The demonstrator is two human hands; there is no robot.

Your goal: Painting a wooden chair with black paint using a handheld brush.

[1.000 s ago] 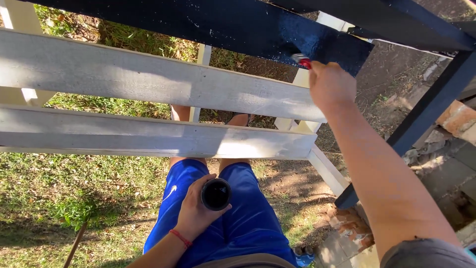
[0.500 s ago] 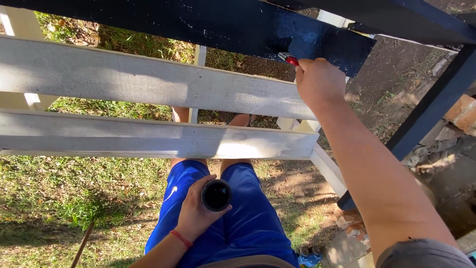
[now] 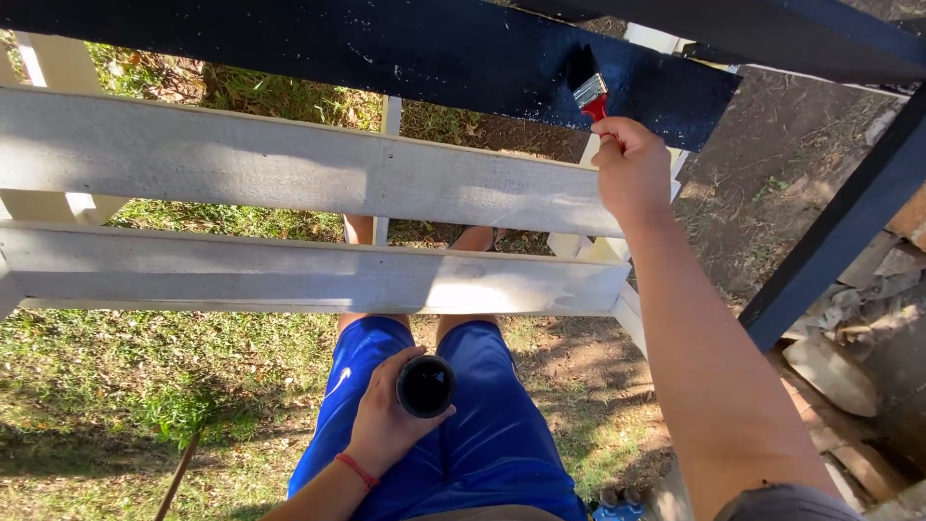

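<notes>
Up top in the head view, the right hand (image 3: 632, 169) is closing round a red-handled brush (image 3: 588, 94), pressing its bristles flat against the dark-painted plank (image 3: 386, 48). Lower down, the left hand (image 3: 386, 425) is wrapping a small black container (image 3: 426, 386), probably paint, resting it against blue shorts (image 3: 502, 453) for steadiness

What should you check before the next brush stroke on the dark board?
1. Right hand grips the paintbrush: ok.
2. Bristles rest on the dark painted board: ok.
3. Left hand holds the small black paint can upright: ok.
4. Paint left in the can: cannot tell.
5. White boards below free of dark drips: ok, none visible.
</notes>
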